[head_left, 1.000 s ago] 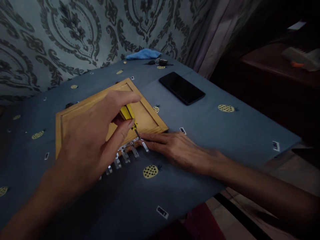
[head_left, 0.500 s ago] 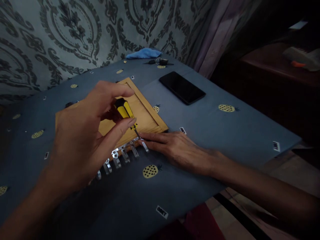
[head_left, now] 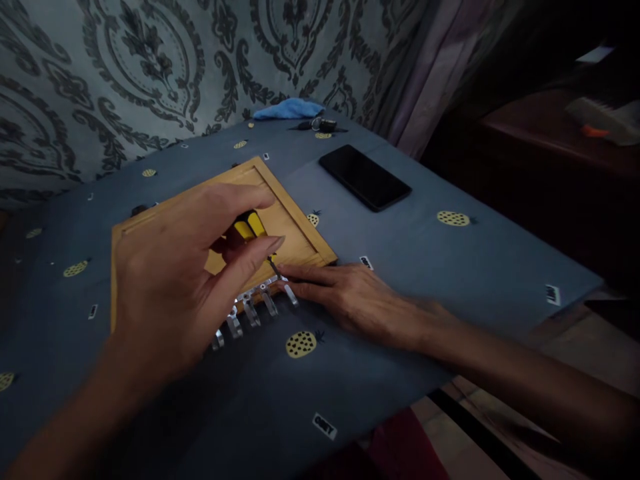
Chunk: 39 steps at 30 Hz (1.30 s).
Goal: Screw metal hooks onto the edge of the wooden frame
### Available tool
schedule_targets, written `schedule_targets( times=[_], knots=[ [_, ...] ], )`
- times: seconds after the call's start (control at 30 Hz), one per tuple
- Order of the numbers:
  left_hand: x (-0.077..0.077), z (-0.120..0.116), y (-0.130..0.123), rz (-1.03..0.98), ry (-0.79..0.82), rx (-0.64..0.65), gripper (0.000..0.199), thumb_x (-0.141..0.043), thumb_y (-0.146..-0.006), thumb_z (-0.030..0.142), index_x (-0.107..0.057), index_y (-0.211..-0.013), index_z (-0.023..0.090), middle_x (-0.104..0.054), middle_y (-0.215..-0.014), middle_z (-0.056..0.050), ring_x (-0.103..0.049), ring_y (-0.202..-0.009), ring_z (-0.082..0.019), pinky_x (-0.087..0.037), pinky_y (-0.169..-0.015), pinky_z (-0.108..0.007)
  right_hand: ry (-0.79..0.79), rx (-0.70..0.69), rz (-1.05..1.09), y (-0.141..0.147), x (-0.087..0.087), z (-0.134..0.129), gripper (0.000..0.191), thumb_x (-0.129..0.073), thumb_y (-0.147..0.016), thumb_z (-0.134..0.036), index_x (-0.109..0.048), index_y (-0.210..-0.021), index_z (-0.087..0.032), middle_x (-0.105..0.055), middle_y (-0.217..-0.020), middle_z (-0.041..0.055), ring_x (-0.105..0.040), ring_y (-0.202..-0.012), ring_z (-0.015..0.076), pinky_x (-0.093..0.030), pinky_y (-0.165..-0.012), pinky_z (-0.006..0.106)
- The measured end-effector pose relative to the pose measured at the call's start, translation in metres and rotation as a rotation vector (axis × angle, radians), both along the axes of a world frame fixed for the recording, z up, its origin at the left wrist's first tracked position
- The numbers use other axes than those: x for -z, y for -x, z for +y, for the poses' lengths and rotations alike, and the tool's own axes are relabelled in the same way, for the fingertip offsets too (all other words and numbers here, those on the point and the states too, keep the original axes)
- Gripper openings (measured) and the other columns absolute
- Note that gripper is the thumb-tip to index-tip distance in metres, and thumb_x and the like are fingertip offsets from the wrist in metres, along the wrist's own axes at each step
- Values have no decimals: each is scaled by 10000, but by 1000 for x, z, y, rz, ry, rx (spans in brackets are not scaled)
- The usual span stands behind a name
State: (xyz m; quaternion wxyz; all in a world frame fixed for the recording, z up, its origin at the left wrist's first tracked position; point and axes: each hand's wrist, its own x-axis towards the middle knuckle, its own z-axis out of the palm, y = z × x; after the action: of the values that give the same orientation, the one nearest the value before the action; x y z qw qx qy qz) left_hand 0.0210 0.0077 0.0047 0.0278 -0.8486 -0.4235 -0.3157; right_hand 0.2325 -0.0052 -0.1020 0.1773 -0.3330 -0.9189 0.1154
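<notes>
My left hand is closed around a screwdriver with a yellow and black handle. Its thin shaft slants down to the right end of a metal hook rail along the near edge of a framed wooden board. My right hand lies low on the table, thumb and fingers closed on that rail end beside the screwdriver's tip. The tip's exact contact is hard to make out. Several silvery hooks stick out from the rail towards me; my left hand hides the rail's left part and much of the board.
A black phone lies right of the board on the blue pineapple-print tablecloth. Further back are a bunch of keys and a blue cloth. Patterned fabric hangs behind the table.
My left hand has shifted slightly right and down around the screwdriver, covering more of its handle and more of the rail's left hooks. My right hand and the board stay put.
</notes>
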Motion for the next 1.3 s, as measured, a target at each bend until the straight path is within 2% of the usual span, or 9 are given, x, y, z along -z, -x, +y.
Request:
schedule_targets(
  times=[0.07, 0.17, 0.43, 0.53, 0.67, 0.8, 0.93, 1.17, 1.3],
  knots=[
    [-2, 0, 1, 36, 18, 18, 250, -603, -913, 285, -648, -1158, 268, -728, -1068, 16, -684, -724, -129, -567, -771, -251, -17, 2, -2, 0, 1, 0, 672, -500, -781, 47, -548, -1388, -237, -543, -1461, 49, -707, -1010, 198, -543, -612, 245],
    [-3, 2, 3, 46, 23, 62, 307, -605, -912, 264, -611, -1217, 236, -707, -1118, 10, -673, -720, -118, -563, -751, -236, -37, -10, 1, 0, 3, 1, 668, -507, -766, 47, -564, -1369, -233, -534, -1469, 48, -709, -1000, 199, -532, -595, 243],
    [5, 3, 0, 47, -15, -2, 257, -607, -920, 331, -613, -1169, 270, -707, -1032, 6, -672, -710, -127, -539, -645, -225, -68, 3, -30, 1, 0, 0, 689, -506, -778, 40, -534, -1402, -250, -535, -1466, 35, -727, -926, 202, -508, -546, 257],
    [3, 4, -1, 31, 6, 10, 264, -620, -908, 290, -624, -1172, 279, -711, -1068, 18, -700, -761, -128, -543, -694, -222, -65, 1, -37, 1, -1, -1, 672, -507, -791, 39, -541, -1396, -249, -536, -1464, 40, -725, -939, 195, -494, -534, 240],
    [-2, 5, -1, 75, 23, 45, 339, -616, -901, 273, -613, -1237, 224, -708, -1082, -3, -710, -805, -150, -559, -755, -233, -82, 2, -10, 1, 1, 0, 623, -526, -809, 19, -563, -1373, -243, -558, -1445, 44, -720, -960, 191, -506, -563, 236],
    [-1, 4, -2, 120, 41, 11, 322, -568, -935, 306, -594, -1243, 216, -692, -1079, -17, -688, -771, -153, -558, -693, -246, -105, -4, 3, 1, 3, 0, 609, -520, -821, 20, -556, -1378, -225, -557, -1445, 52, -724, -924, 183, -522, -588, 247],
    [4, 2, -3, 57, 11, -8, 292, -578, -940, 382, -612, -1195, 244, -701, -1061, -2, -658, -738, -150, -545, -664, -269, -104, 1, -20, 2, 2, 0, 617, -533, -821, 19, -549, -1386, -228, -536, -1464, 61, -726, -893, 180, -526, -591, 252],
    [0, 8, -1, -28, 102, 52, 299, -619, -902, 298, -630, -1200, 273, -707, -1102, 13, -704, -874, -190, -551, -799, -319, -124, 14, -38, 3, 2, -2, 585, -528, -842, 2, -552, -1382, -220, -567, -1434, 70, -730, -901, 199, -551, -606, 283],
    [3, 7, 4, -24, 133, 57, 333, -598, -913, 346, -601, -1237, 272, -699, -1030, 12, -689, -763, -165, -532, -641, -286, -121, 12, -38, 3, 1, -2, 566, -516, -847, 1, -565, -1367, -217, -555, -1444, 61, -728, -914, 194, -543, -598, 265]
  ],
)
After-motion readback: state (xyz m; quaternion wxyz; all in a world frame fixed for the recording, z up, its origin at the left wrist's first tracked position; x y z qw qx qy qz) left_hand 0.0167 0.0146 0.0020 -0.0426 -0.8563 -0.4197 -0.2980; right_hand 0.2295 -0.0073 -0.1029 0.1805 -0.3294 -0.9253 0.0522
